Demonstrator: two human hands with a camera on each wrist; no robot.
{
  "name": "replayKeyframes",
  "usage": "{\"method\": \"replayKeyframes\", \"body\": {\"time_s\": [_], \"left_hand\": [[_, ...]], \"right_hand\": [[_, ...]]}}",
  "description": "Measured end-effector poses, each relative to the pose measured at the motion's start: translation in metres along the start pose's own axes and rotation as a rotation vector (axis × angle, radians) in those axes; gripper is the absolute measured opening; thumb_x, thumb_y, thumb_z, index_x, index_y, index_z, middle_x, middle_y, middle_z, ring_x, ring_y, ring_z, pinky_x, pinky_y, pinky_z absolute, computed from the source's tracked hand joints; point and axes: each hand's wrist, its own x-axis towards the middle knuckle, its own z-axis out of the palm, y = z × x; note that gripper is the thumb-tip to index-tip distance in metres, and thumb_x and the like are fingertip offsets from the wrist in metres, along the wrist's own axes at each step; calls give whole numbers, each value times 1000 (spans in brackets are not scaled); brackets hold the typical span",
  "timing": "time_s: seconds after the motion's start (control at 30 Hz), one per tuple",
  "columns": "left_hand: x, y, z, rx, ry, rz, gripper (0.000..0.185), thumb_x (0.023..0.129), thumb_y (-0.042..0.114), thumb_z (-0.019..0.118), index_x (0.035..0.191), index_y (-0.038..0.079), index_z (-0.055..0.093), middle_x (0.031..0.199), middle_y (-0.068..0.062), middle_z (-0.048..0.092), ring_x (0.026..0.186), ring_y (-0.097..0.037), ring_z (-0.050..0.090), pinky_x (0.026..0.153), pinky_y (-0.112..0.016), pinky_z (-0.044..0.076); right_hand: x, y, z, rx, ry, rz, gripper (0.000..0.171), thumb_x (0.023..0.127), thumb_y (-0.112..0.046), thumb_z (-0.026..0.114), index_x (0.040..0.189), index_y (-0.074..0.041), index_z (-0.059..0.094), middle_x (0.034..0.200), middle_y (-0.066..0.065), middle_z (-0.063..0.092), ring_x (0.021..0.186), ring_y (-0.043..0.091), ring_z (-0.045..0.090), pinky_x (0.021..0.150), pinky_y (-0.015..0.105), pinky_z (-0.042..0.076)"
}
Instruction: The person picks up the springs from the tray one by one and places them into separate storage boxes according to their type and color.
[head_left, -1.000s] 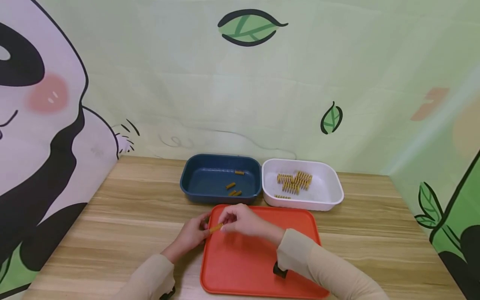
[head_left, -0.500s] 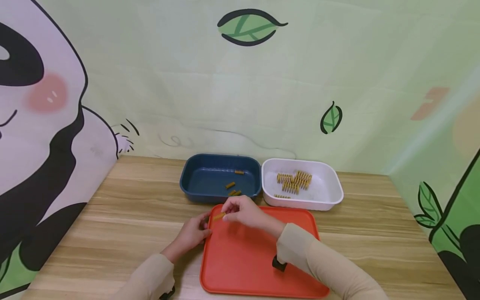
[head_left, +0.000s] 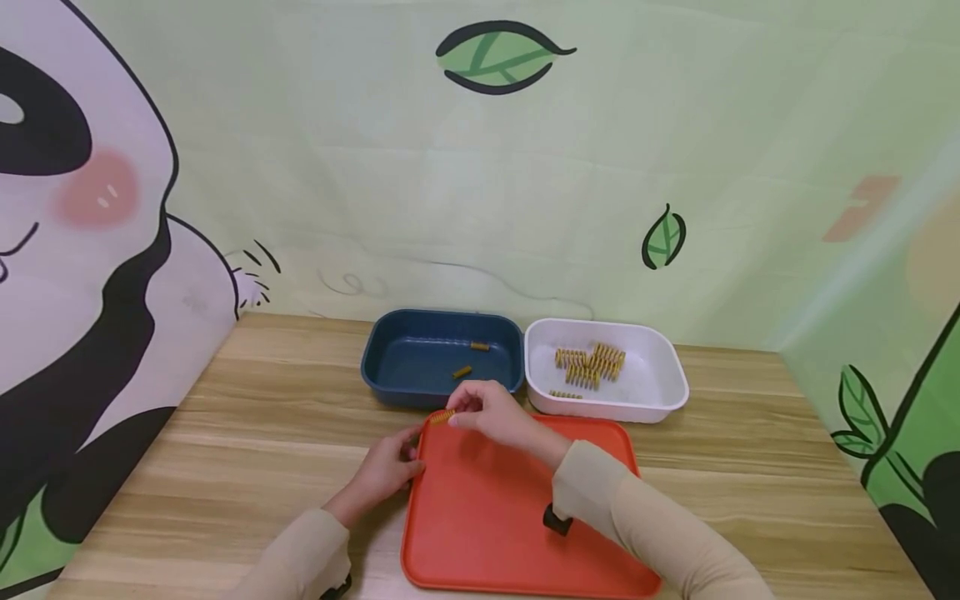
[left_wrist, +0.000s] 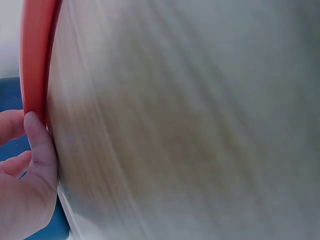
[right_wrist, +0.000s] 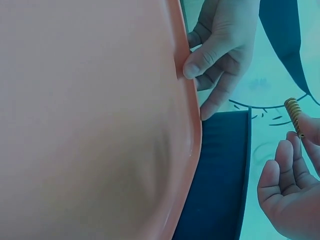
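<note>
My right hand (head_left: 501, 419) pinches a small brass-coloured coil spring (head_left: 443, 417) above the far left corner of a red tray (head_left: 495, 525). The right wrist view shows the spring (right_wrist: 293, 111) sticking out beyond the thumb and fingertips of that hand (right_wrist: 295, 200). At the tray's left edge, my left hand (head_left: 381, 468) grips the rim between thumb and fingers. This grip of the left hand (left_wrist: 30, 195) on the red rim (left_wrist: 36, 60) also appears at the left border of the left wrist view.
Behind the tray stands a dark blue bin (head_left: 408, 367) with small brass springs in it, partly hidden by my right hand. A white bin (head_left: 648, 387) beside it holds several larger springs (head_left: 588, 367). Wood tabletop (head_left: 262, 433) surrounds them, with a printed cloth wall behind.
My right hand has moved away from the left hand, with the spring, toward the tray's far left corner and the blue bin. The left hand stays on the tray rim.
</note>
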Motion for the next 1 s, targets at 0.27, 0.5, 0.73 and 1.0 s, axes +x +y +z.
{"method": "replayKeyframes", "body": {"time_s": [0.27,0.5,0.73,1.0], "left_hand": [[1,-2,1,-2,7,-6,52,75,-4,60,125,-1,46,72,-6,50,47,-11,43,43,-23,42],[2,-3,2,-3,14,2,53,74,-4,61,125,-1,46,72,-5,50,48,-11,44,43,-24,42],[2,-4,2,6,14,-1,52,75,-3,61,125,-1,46,72,-5,49,47,-11,43,43,-23,42],[1,-3,3,-4,16,2,53,74,-4,61,125,-1,46,72,-5,49,47,-11,43,42,-23,41]], "right_hand": [[7,5,-5,-14,51,28,15,79,-10,64,93,-3,63,84,12,59,69,15,49,62,21,43],[12,11,-8,-48,126,56,12,79,-7,63,90,-4,62,79,7,59,65,13,49,59,19,44],[15,15,-14,-44,146,40,12,79,-9,63,90,-3,62,80,10,60,64,15,50,58,22,45],[20,20,-18,-59,170,26,12,79,-10,63,90,-3,62,77,5,59,63,14,50,58,21,45]]}}
